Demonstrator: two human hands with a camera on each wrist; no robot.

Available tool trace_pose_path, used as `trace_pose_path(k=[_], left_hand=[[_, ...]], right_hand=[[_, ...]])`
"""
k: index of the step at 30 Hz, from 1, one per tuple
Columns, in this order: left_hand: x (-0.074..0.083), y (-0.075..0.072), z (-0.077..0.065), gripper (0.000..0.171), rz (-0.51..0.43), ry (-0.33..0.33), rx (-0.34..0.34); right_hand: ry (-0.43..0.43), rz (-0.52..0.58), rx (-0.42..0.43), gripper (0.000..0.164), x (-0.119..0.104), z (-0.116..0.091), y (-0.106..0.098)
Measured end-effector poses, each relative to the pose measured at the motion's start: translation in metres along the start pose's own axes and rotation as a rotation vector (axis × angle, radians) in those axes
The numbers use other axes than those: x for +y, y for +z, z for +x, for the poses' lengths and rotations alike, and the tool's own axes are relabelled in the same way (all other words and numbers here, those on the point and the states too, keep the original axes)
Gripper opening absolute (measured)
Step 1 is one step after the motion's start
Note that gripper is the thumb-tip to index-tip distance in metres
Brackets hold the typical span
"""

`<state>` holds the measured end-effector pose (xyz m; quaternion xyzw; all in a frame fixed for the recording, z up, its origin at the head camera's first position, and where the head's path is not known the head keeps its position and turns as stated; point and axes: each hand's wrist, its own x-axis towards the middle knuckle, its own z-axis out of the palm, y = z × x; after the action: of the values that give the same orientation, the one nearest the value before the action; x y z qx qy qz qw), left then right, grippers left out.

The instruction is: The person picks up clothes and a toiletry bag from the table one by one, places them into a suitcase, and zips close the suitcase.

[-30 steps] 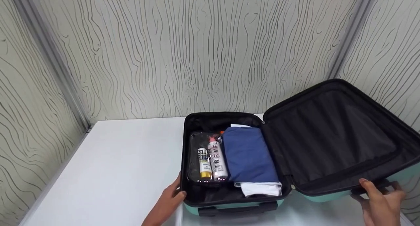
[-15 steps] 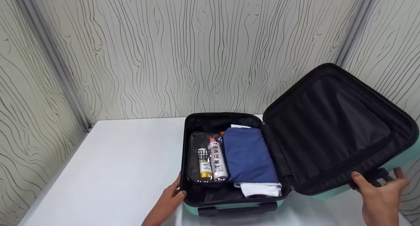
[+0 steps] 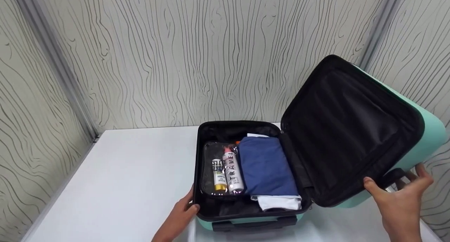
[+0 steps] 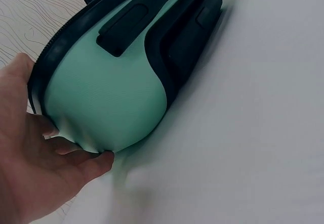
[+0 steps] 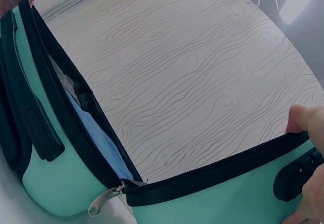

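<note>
A mint-green suitcase [image 3: 211, 225] with black lining lies unfolded on the white table. My left hand [image 3: 181, 214] grips its near left corner, thumb on the rim and fingers against the green shell [image 4: 106, 97]. My right hand [image 3: 400, 199] holds the raised lid [image 3: 351, 136] by its near edge, thumb on the black rim and fingers by the side handle [image 3: 393, 177]. Inside the base, a clear pouch [image 3: 208, 178] marked TRAVEL contains a bottle with a pink top [image 3: 233, 177] and a gold-capped tube [image 3: 220, 178]. Folded blue cloth [image 3: 267, 164] lies beside it over white cloth [image 3: 279, 202].
White tabletop [image 3: 133, 178] extends left of the suitcase. Wood-grain panels [image 3: 175, 59] stand behind and on both sides, joined by grey corner strips [image 3: 56, 66]. A metal zipper pull [image 5: 104, 202] hangs at the hinge end. Something orange [image 3: 238, 142] peeks out by the blue cloth.
My right hand has tilted the lid up and leftward towards the base, showing more of its green outer shell. My left hand and the packed contents have stayed put.
</note>
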<state>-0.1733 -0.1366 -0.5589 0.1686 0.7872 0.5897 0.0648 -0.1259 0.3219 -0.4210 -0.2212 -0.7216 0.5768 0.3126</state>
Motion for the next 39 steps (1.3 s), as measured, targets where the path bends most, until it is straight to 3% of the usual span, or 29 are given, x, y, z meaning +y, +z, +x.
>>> trace_pose_path(k=[11, 20, 30, 36, 39], left_hand=[[0.000, -0.001, 0.002, 0.067, -0.001, -0.025, 0.006], [-0.001, -0.001, 0.000, 0.064, 0.004, 0.030, 0.018], [0.000, 0.001, 0.002, 0.066, -0.017, 0.007, 0.025], [-0.002, 0.003, -0.002, 0.070, -0.200, -0.099, 0.012], [-0.001, 0.005, -0.003, 0.071, -0.238, -0.154, 0.017]], right_hand=[[-0.043, -0.022, -0.068, 0.109, -0.012, -0.010, 0.005], [-0.203, -0.005, -0.099, 0.114, -0.021, -0.021, 0.014], [-0.419, -0.040, -0.067, 0.119, -0.023, -0.031, 0.022], [-0.494, -0.095, -0.085, 0.122, -0.027, -0.040, 0.030], [-0.530, -0.110, -0.104, 0.122, -0.031, -0.044, 0.032]])
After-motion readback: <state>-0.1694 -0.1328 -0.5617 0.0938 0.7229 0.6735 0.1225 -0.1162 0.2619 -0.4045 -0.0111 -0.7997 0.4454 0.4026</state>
